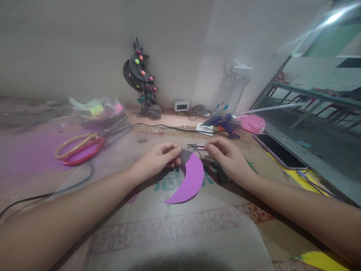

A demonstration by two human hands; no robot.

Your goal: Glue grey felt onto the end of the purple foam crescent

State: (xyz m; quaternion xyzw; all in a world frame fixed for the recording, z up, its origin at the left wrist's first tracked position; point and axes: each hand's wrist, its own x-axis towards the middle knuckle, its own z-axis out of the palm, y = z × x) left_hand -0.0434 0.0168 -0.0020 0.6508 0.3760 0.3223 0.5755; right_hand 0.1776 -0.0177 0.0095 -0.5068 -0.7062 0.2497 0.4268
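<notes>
A purple crescent moon cut-out (191,180) hangs over the cardboard, its curved tip pointing down and left. Grey yarn (185,155) covers its upper end, and there my left hand (159,160) pinches it between thumb and fingers. Just to the right, my right hand (228,156) is closed on small thread snips (196,147), whose blades point left above the yarn-covered end. A thin strand of yarn seems to run from the crescent toward my right hand. My right fingers hide the handle end of the snips.
Red-and-yellow-handled scissors (84,148) lie at left near a plastic bag (98,109). A decorated grey crescent (138,71) leans on the wall beside a small digital clock (181,106). A blue glue gun (222,122), clear bottle (235,86) and phone (279,150) are at right.
</notes>
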